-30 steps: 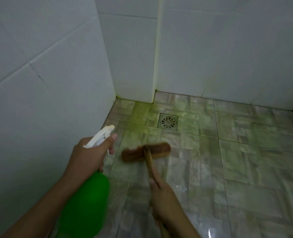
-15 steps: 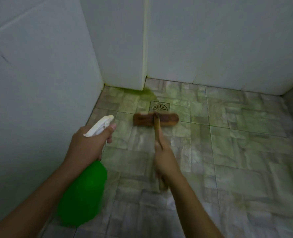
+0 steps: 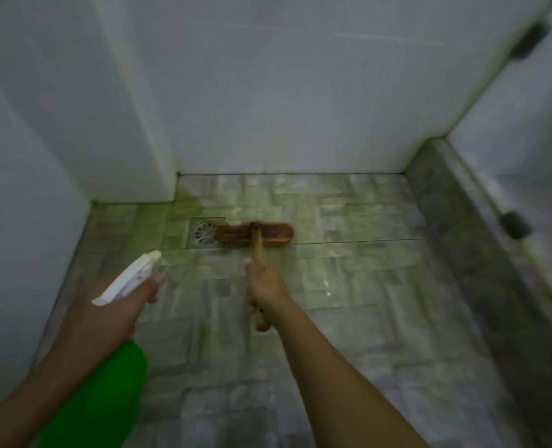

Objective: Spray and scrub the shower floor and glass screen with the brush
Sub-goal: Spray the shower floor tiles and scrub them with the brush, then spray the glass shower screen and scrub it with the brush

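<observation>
Brush (image 3: 255, 234) is down on the shower floor (image 3: 349, 286), wooden head lying crosswise at the far side, with its left end just overlapping the right edge of the square metal drain (image 3: 203, 233). The wooden handle runs from the middle of the head straight back toward the camera, and the right hand (image 3: 265, 287) is wrapped around it, thumb laid along the top, with the butt end of the handle sticking out below the palm.

Left hand (image 3: 106, 313) is gripping the neck of a green spray bottle (image 3: 96, 399), fingers curled under the white trigger head (image 3: 129, 276), whose nozzle points toward the far left of the floor. The bottle hangs near the left wall (image 3: 15, 221), well apart from the brush.

There's a yellowish-green stain on the tiles in the far left corner, next to the boxed-out white wall column (image 3: 122, 108). Floor looks wet, with a couple of shiny glints right of the brush hand. On the right there's a raised stone curb (image 3: 455, 237) with the glass screen (image 3: 527, 156) standing on it; two dark fittings on the glass, pretty blurry.
</observation>
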